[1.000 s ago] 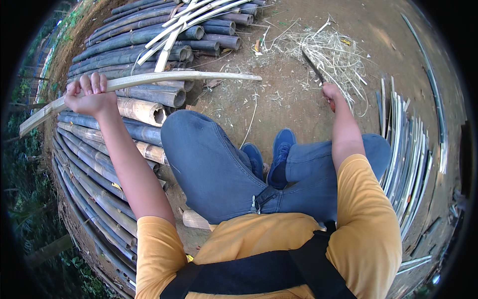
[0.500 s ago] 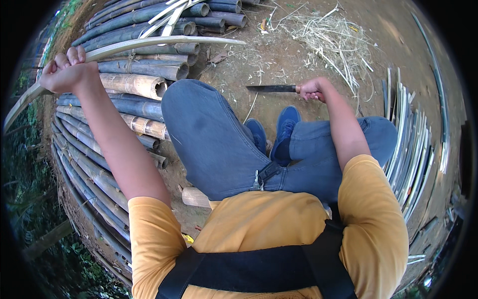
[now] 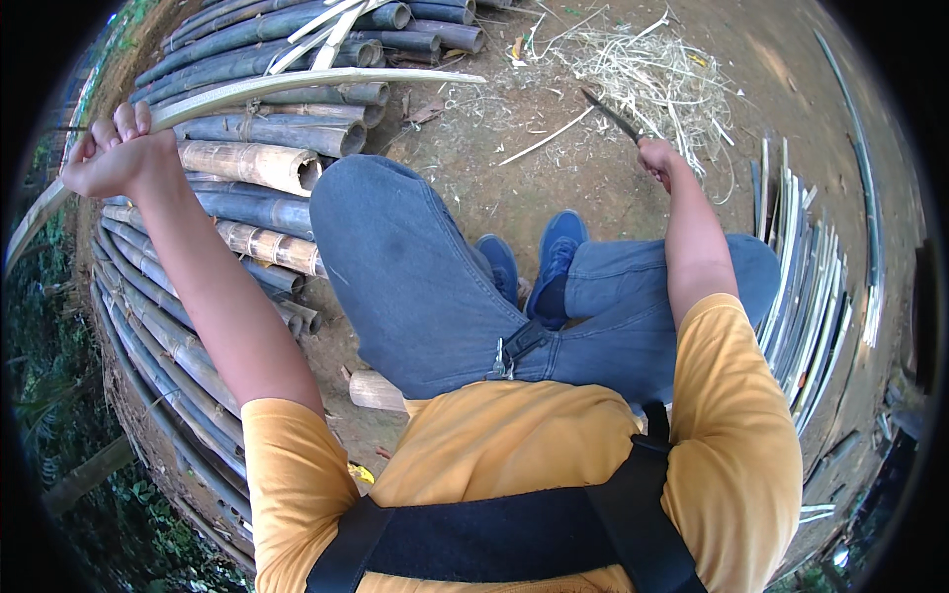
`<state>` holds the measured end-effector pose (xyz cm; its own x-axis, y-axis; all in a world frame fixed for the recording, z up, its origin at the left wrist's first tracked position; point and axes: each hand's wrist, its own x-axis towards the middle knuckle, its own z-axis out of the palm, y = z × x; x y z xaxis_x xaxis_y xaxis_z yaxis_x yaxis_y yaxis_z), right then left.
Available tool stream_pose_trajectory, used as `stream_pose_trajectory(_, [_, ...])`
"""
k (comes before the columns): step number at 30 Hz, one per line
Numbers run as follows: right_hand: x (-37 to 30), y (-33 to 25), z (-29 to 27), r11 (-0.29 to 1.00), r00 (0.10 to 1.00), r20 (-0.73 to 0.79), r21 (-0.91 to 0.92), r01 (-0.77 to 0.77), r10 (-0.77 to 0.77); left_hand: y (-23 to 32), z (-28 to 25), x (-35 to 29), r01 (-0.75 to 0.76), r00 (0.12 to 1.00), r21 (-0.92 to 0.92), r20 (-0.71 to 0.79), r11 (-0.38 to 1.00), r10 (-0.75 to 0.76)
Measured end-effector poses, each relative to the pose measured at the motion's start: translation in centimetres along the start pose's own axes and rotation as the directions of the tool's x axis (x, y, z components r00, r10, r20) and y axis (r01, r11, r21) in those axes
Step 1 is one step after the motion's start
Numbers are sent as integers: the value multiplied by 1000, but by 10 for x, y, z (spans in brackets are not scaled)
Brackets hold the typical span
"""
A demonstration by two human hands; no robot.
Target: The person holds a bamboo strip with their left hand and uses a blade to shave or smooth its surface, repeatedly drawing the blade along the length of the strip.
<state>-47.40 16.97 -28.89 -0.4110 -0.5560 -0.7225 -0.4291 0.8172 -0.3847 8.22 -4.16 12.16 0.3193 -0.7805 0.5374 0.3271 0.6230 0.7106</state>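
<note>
My left hand (image 3: 121, 153), raised at the far left, is closed around a long pale bamboo strip (image 3: 297, 81). The strip runs from the left rim of the view across to the middle, over the stacked bamboo poles. In my right hand (image 3: 658, 160) I grip a machete (image 3: 613, 116) by its handle, beyond my knees. Its dark blade points away and to the left, toward the pile of thin bamboo shavings (image 3: 672, 79). A loose pale sliver (image 3: 549, 135) slants below the blade, its far end close to it.
Bamboo poles (image 3: 267, 212) lie stacked along my left side, with several pale split strips (image 3: 331, 40) on top. Upright-looking bundled bamboo strips (image 3: 806, 277) stand at my right. A lone pole (image 3: 860, 168) lies farther right. A short log piece (image 3: 376, 389) rests beside my left hip.
My right hand has moved slightly away from me and turned the machete from pointing left to pointing away. A sliver shows moved farther out, near the blade. The left hand still holds the bamboo strip.
</note>
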Motion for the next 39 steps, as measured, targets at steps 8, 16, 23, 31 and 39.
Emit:
stream_pose_trajectory(8, [-36, -66, 34, 929, 915, 199, -46, 366, -351, -9, 1, 0, -9, 1000, 18, 18, 1000, 9])
stream_pose_trajectory(16, [-10, -86, 129, 886, 804, 500, -139, 443, -323, -26, 30, -9, -35, 999, -44, 35, 998, 37])
stream_pose_trajectory(23, [20, -4, 85, 993, 845, 523, 21, 114, -108, -41, 32, -15, -25, 1000, -11, 19, 1000, 25])
stream_pose_trajectory(31, [17, 15, 42, 901, 981, 165, 434, 20, -101, -49, 29, -21, 23, 999, -45, -32, 999, -24])
stream_pose_trajectory(39, [19, -81, 114, 803, 799, 290, -139, 580, -527, -48, 39, -18, -30, 997, -74, -74, 997, 24])
